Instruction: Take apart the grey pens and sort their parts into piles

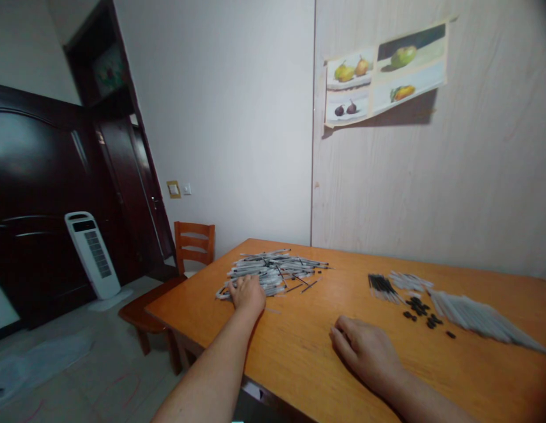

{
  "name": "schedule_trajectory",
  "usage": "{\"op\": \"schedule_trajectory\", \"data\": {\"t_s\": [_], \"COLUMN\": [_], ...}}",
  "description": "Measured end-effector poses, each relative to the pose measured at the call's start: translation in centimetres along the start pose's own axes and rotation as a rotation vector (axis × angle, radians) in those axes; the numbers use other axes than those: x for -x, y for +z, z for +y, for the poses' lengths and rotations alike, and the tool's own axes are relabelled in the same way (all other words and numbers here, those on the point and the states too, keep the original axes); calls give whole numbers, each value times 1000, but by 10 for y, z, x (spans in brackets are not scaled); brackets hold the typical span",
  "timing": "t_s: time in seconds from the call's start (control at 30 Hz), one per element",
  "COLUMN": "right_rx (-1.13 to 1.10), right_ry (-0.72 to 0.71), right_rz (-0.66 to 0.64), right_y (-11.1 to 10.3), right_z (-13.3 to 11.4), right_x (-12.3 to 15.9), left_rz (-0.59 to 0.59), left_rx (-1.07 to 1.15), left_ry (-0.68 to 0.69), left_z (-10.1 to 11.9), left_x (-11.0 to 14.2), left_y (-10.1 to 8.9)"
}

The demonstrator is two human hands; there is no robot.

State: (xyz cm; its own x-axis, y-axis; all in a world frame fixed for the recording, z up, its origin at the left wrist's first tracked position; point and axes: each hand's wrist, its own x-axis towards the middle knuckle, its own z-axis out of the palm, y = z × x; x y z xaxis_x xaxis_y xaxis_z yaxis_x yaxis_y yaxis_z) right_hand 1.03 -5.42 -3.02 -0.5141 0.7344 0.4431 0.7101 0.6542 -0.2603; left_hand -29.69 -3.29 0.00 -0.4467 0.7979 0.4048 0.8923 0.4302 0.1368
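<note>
Orange wooden surface: heap of pens at one o'clock from the left grip.
Most pens run roughly nine-to-three, touching that nearer hand; from the curled right grip they lie well apart, toward ten o'clock. Whether either grip is closed on anything, I cannot tell.

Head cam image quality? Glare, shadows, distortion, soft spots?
Head view: pale glare on the dark door; a shadow under the fruit pictures. Head view: door and white appliance lean, likely wide-angle distortion; upper right corner goes dark. Head view: fine detail is soft in the pen pile by the left hand, so single pieces blend together.
</note>
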Motion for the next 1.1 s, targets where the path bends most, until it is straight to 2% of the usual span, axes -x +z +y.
{"op": "schedule_trajectory", "data": {"t_s": [0.27,0.57,0.87,1.0,1.1], "right_rx": [1,-24,-21,-6,-18], "right_ry": [-1,26,26,15,10], "right_rz": [-17,-49,-45,-23,-14], "right_y": [-1,-2,-3,-3,-3], "right_z": [0,-1,-2,-2,-2], "right_x": [0,0,-1,-1,0], "left_rz": [46,33,102,118,112], "left_rx": [-26,19,56,93,140], "left_ry": [45,53,115,170,205], "left_z": [-5,-7,-4,3,18], "left_x": [1,0,3,3,5], "left_y": [3,3,1,-3,-8]}}
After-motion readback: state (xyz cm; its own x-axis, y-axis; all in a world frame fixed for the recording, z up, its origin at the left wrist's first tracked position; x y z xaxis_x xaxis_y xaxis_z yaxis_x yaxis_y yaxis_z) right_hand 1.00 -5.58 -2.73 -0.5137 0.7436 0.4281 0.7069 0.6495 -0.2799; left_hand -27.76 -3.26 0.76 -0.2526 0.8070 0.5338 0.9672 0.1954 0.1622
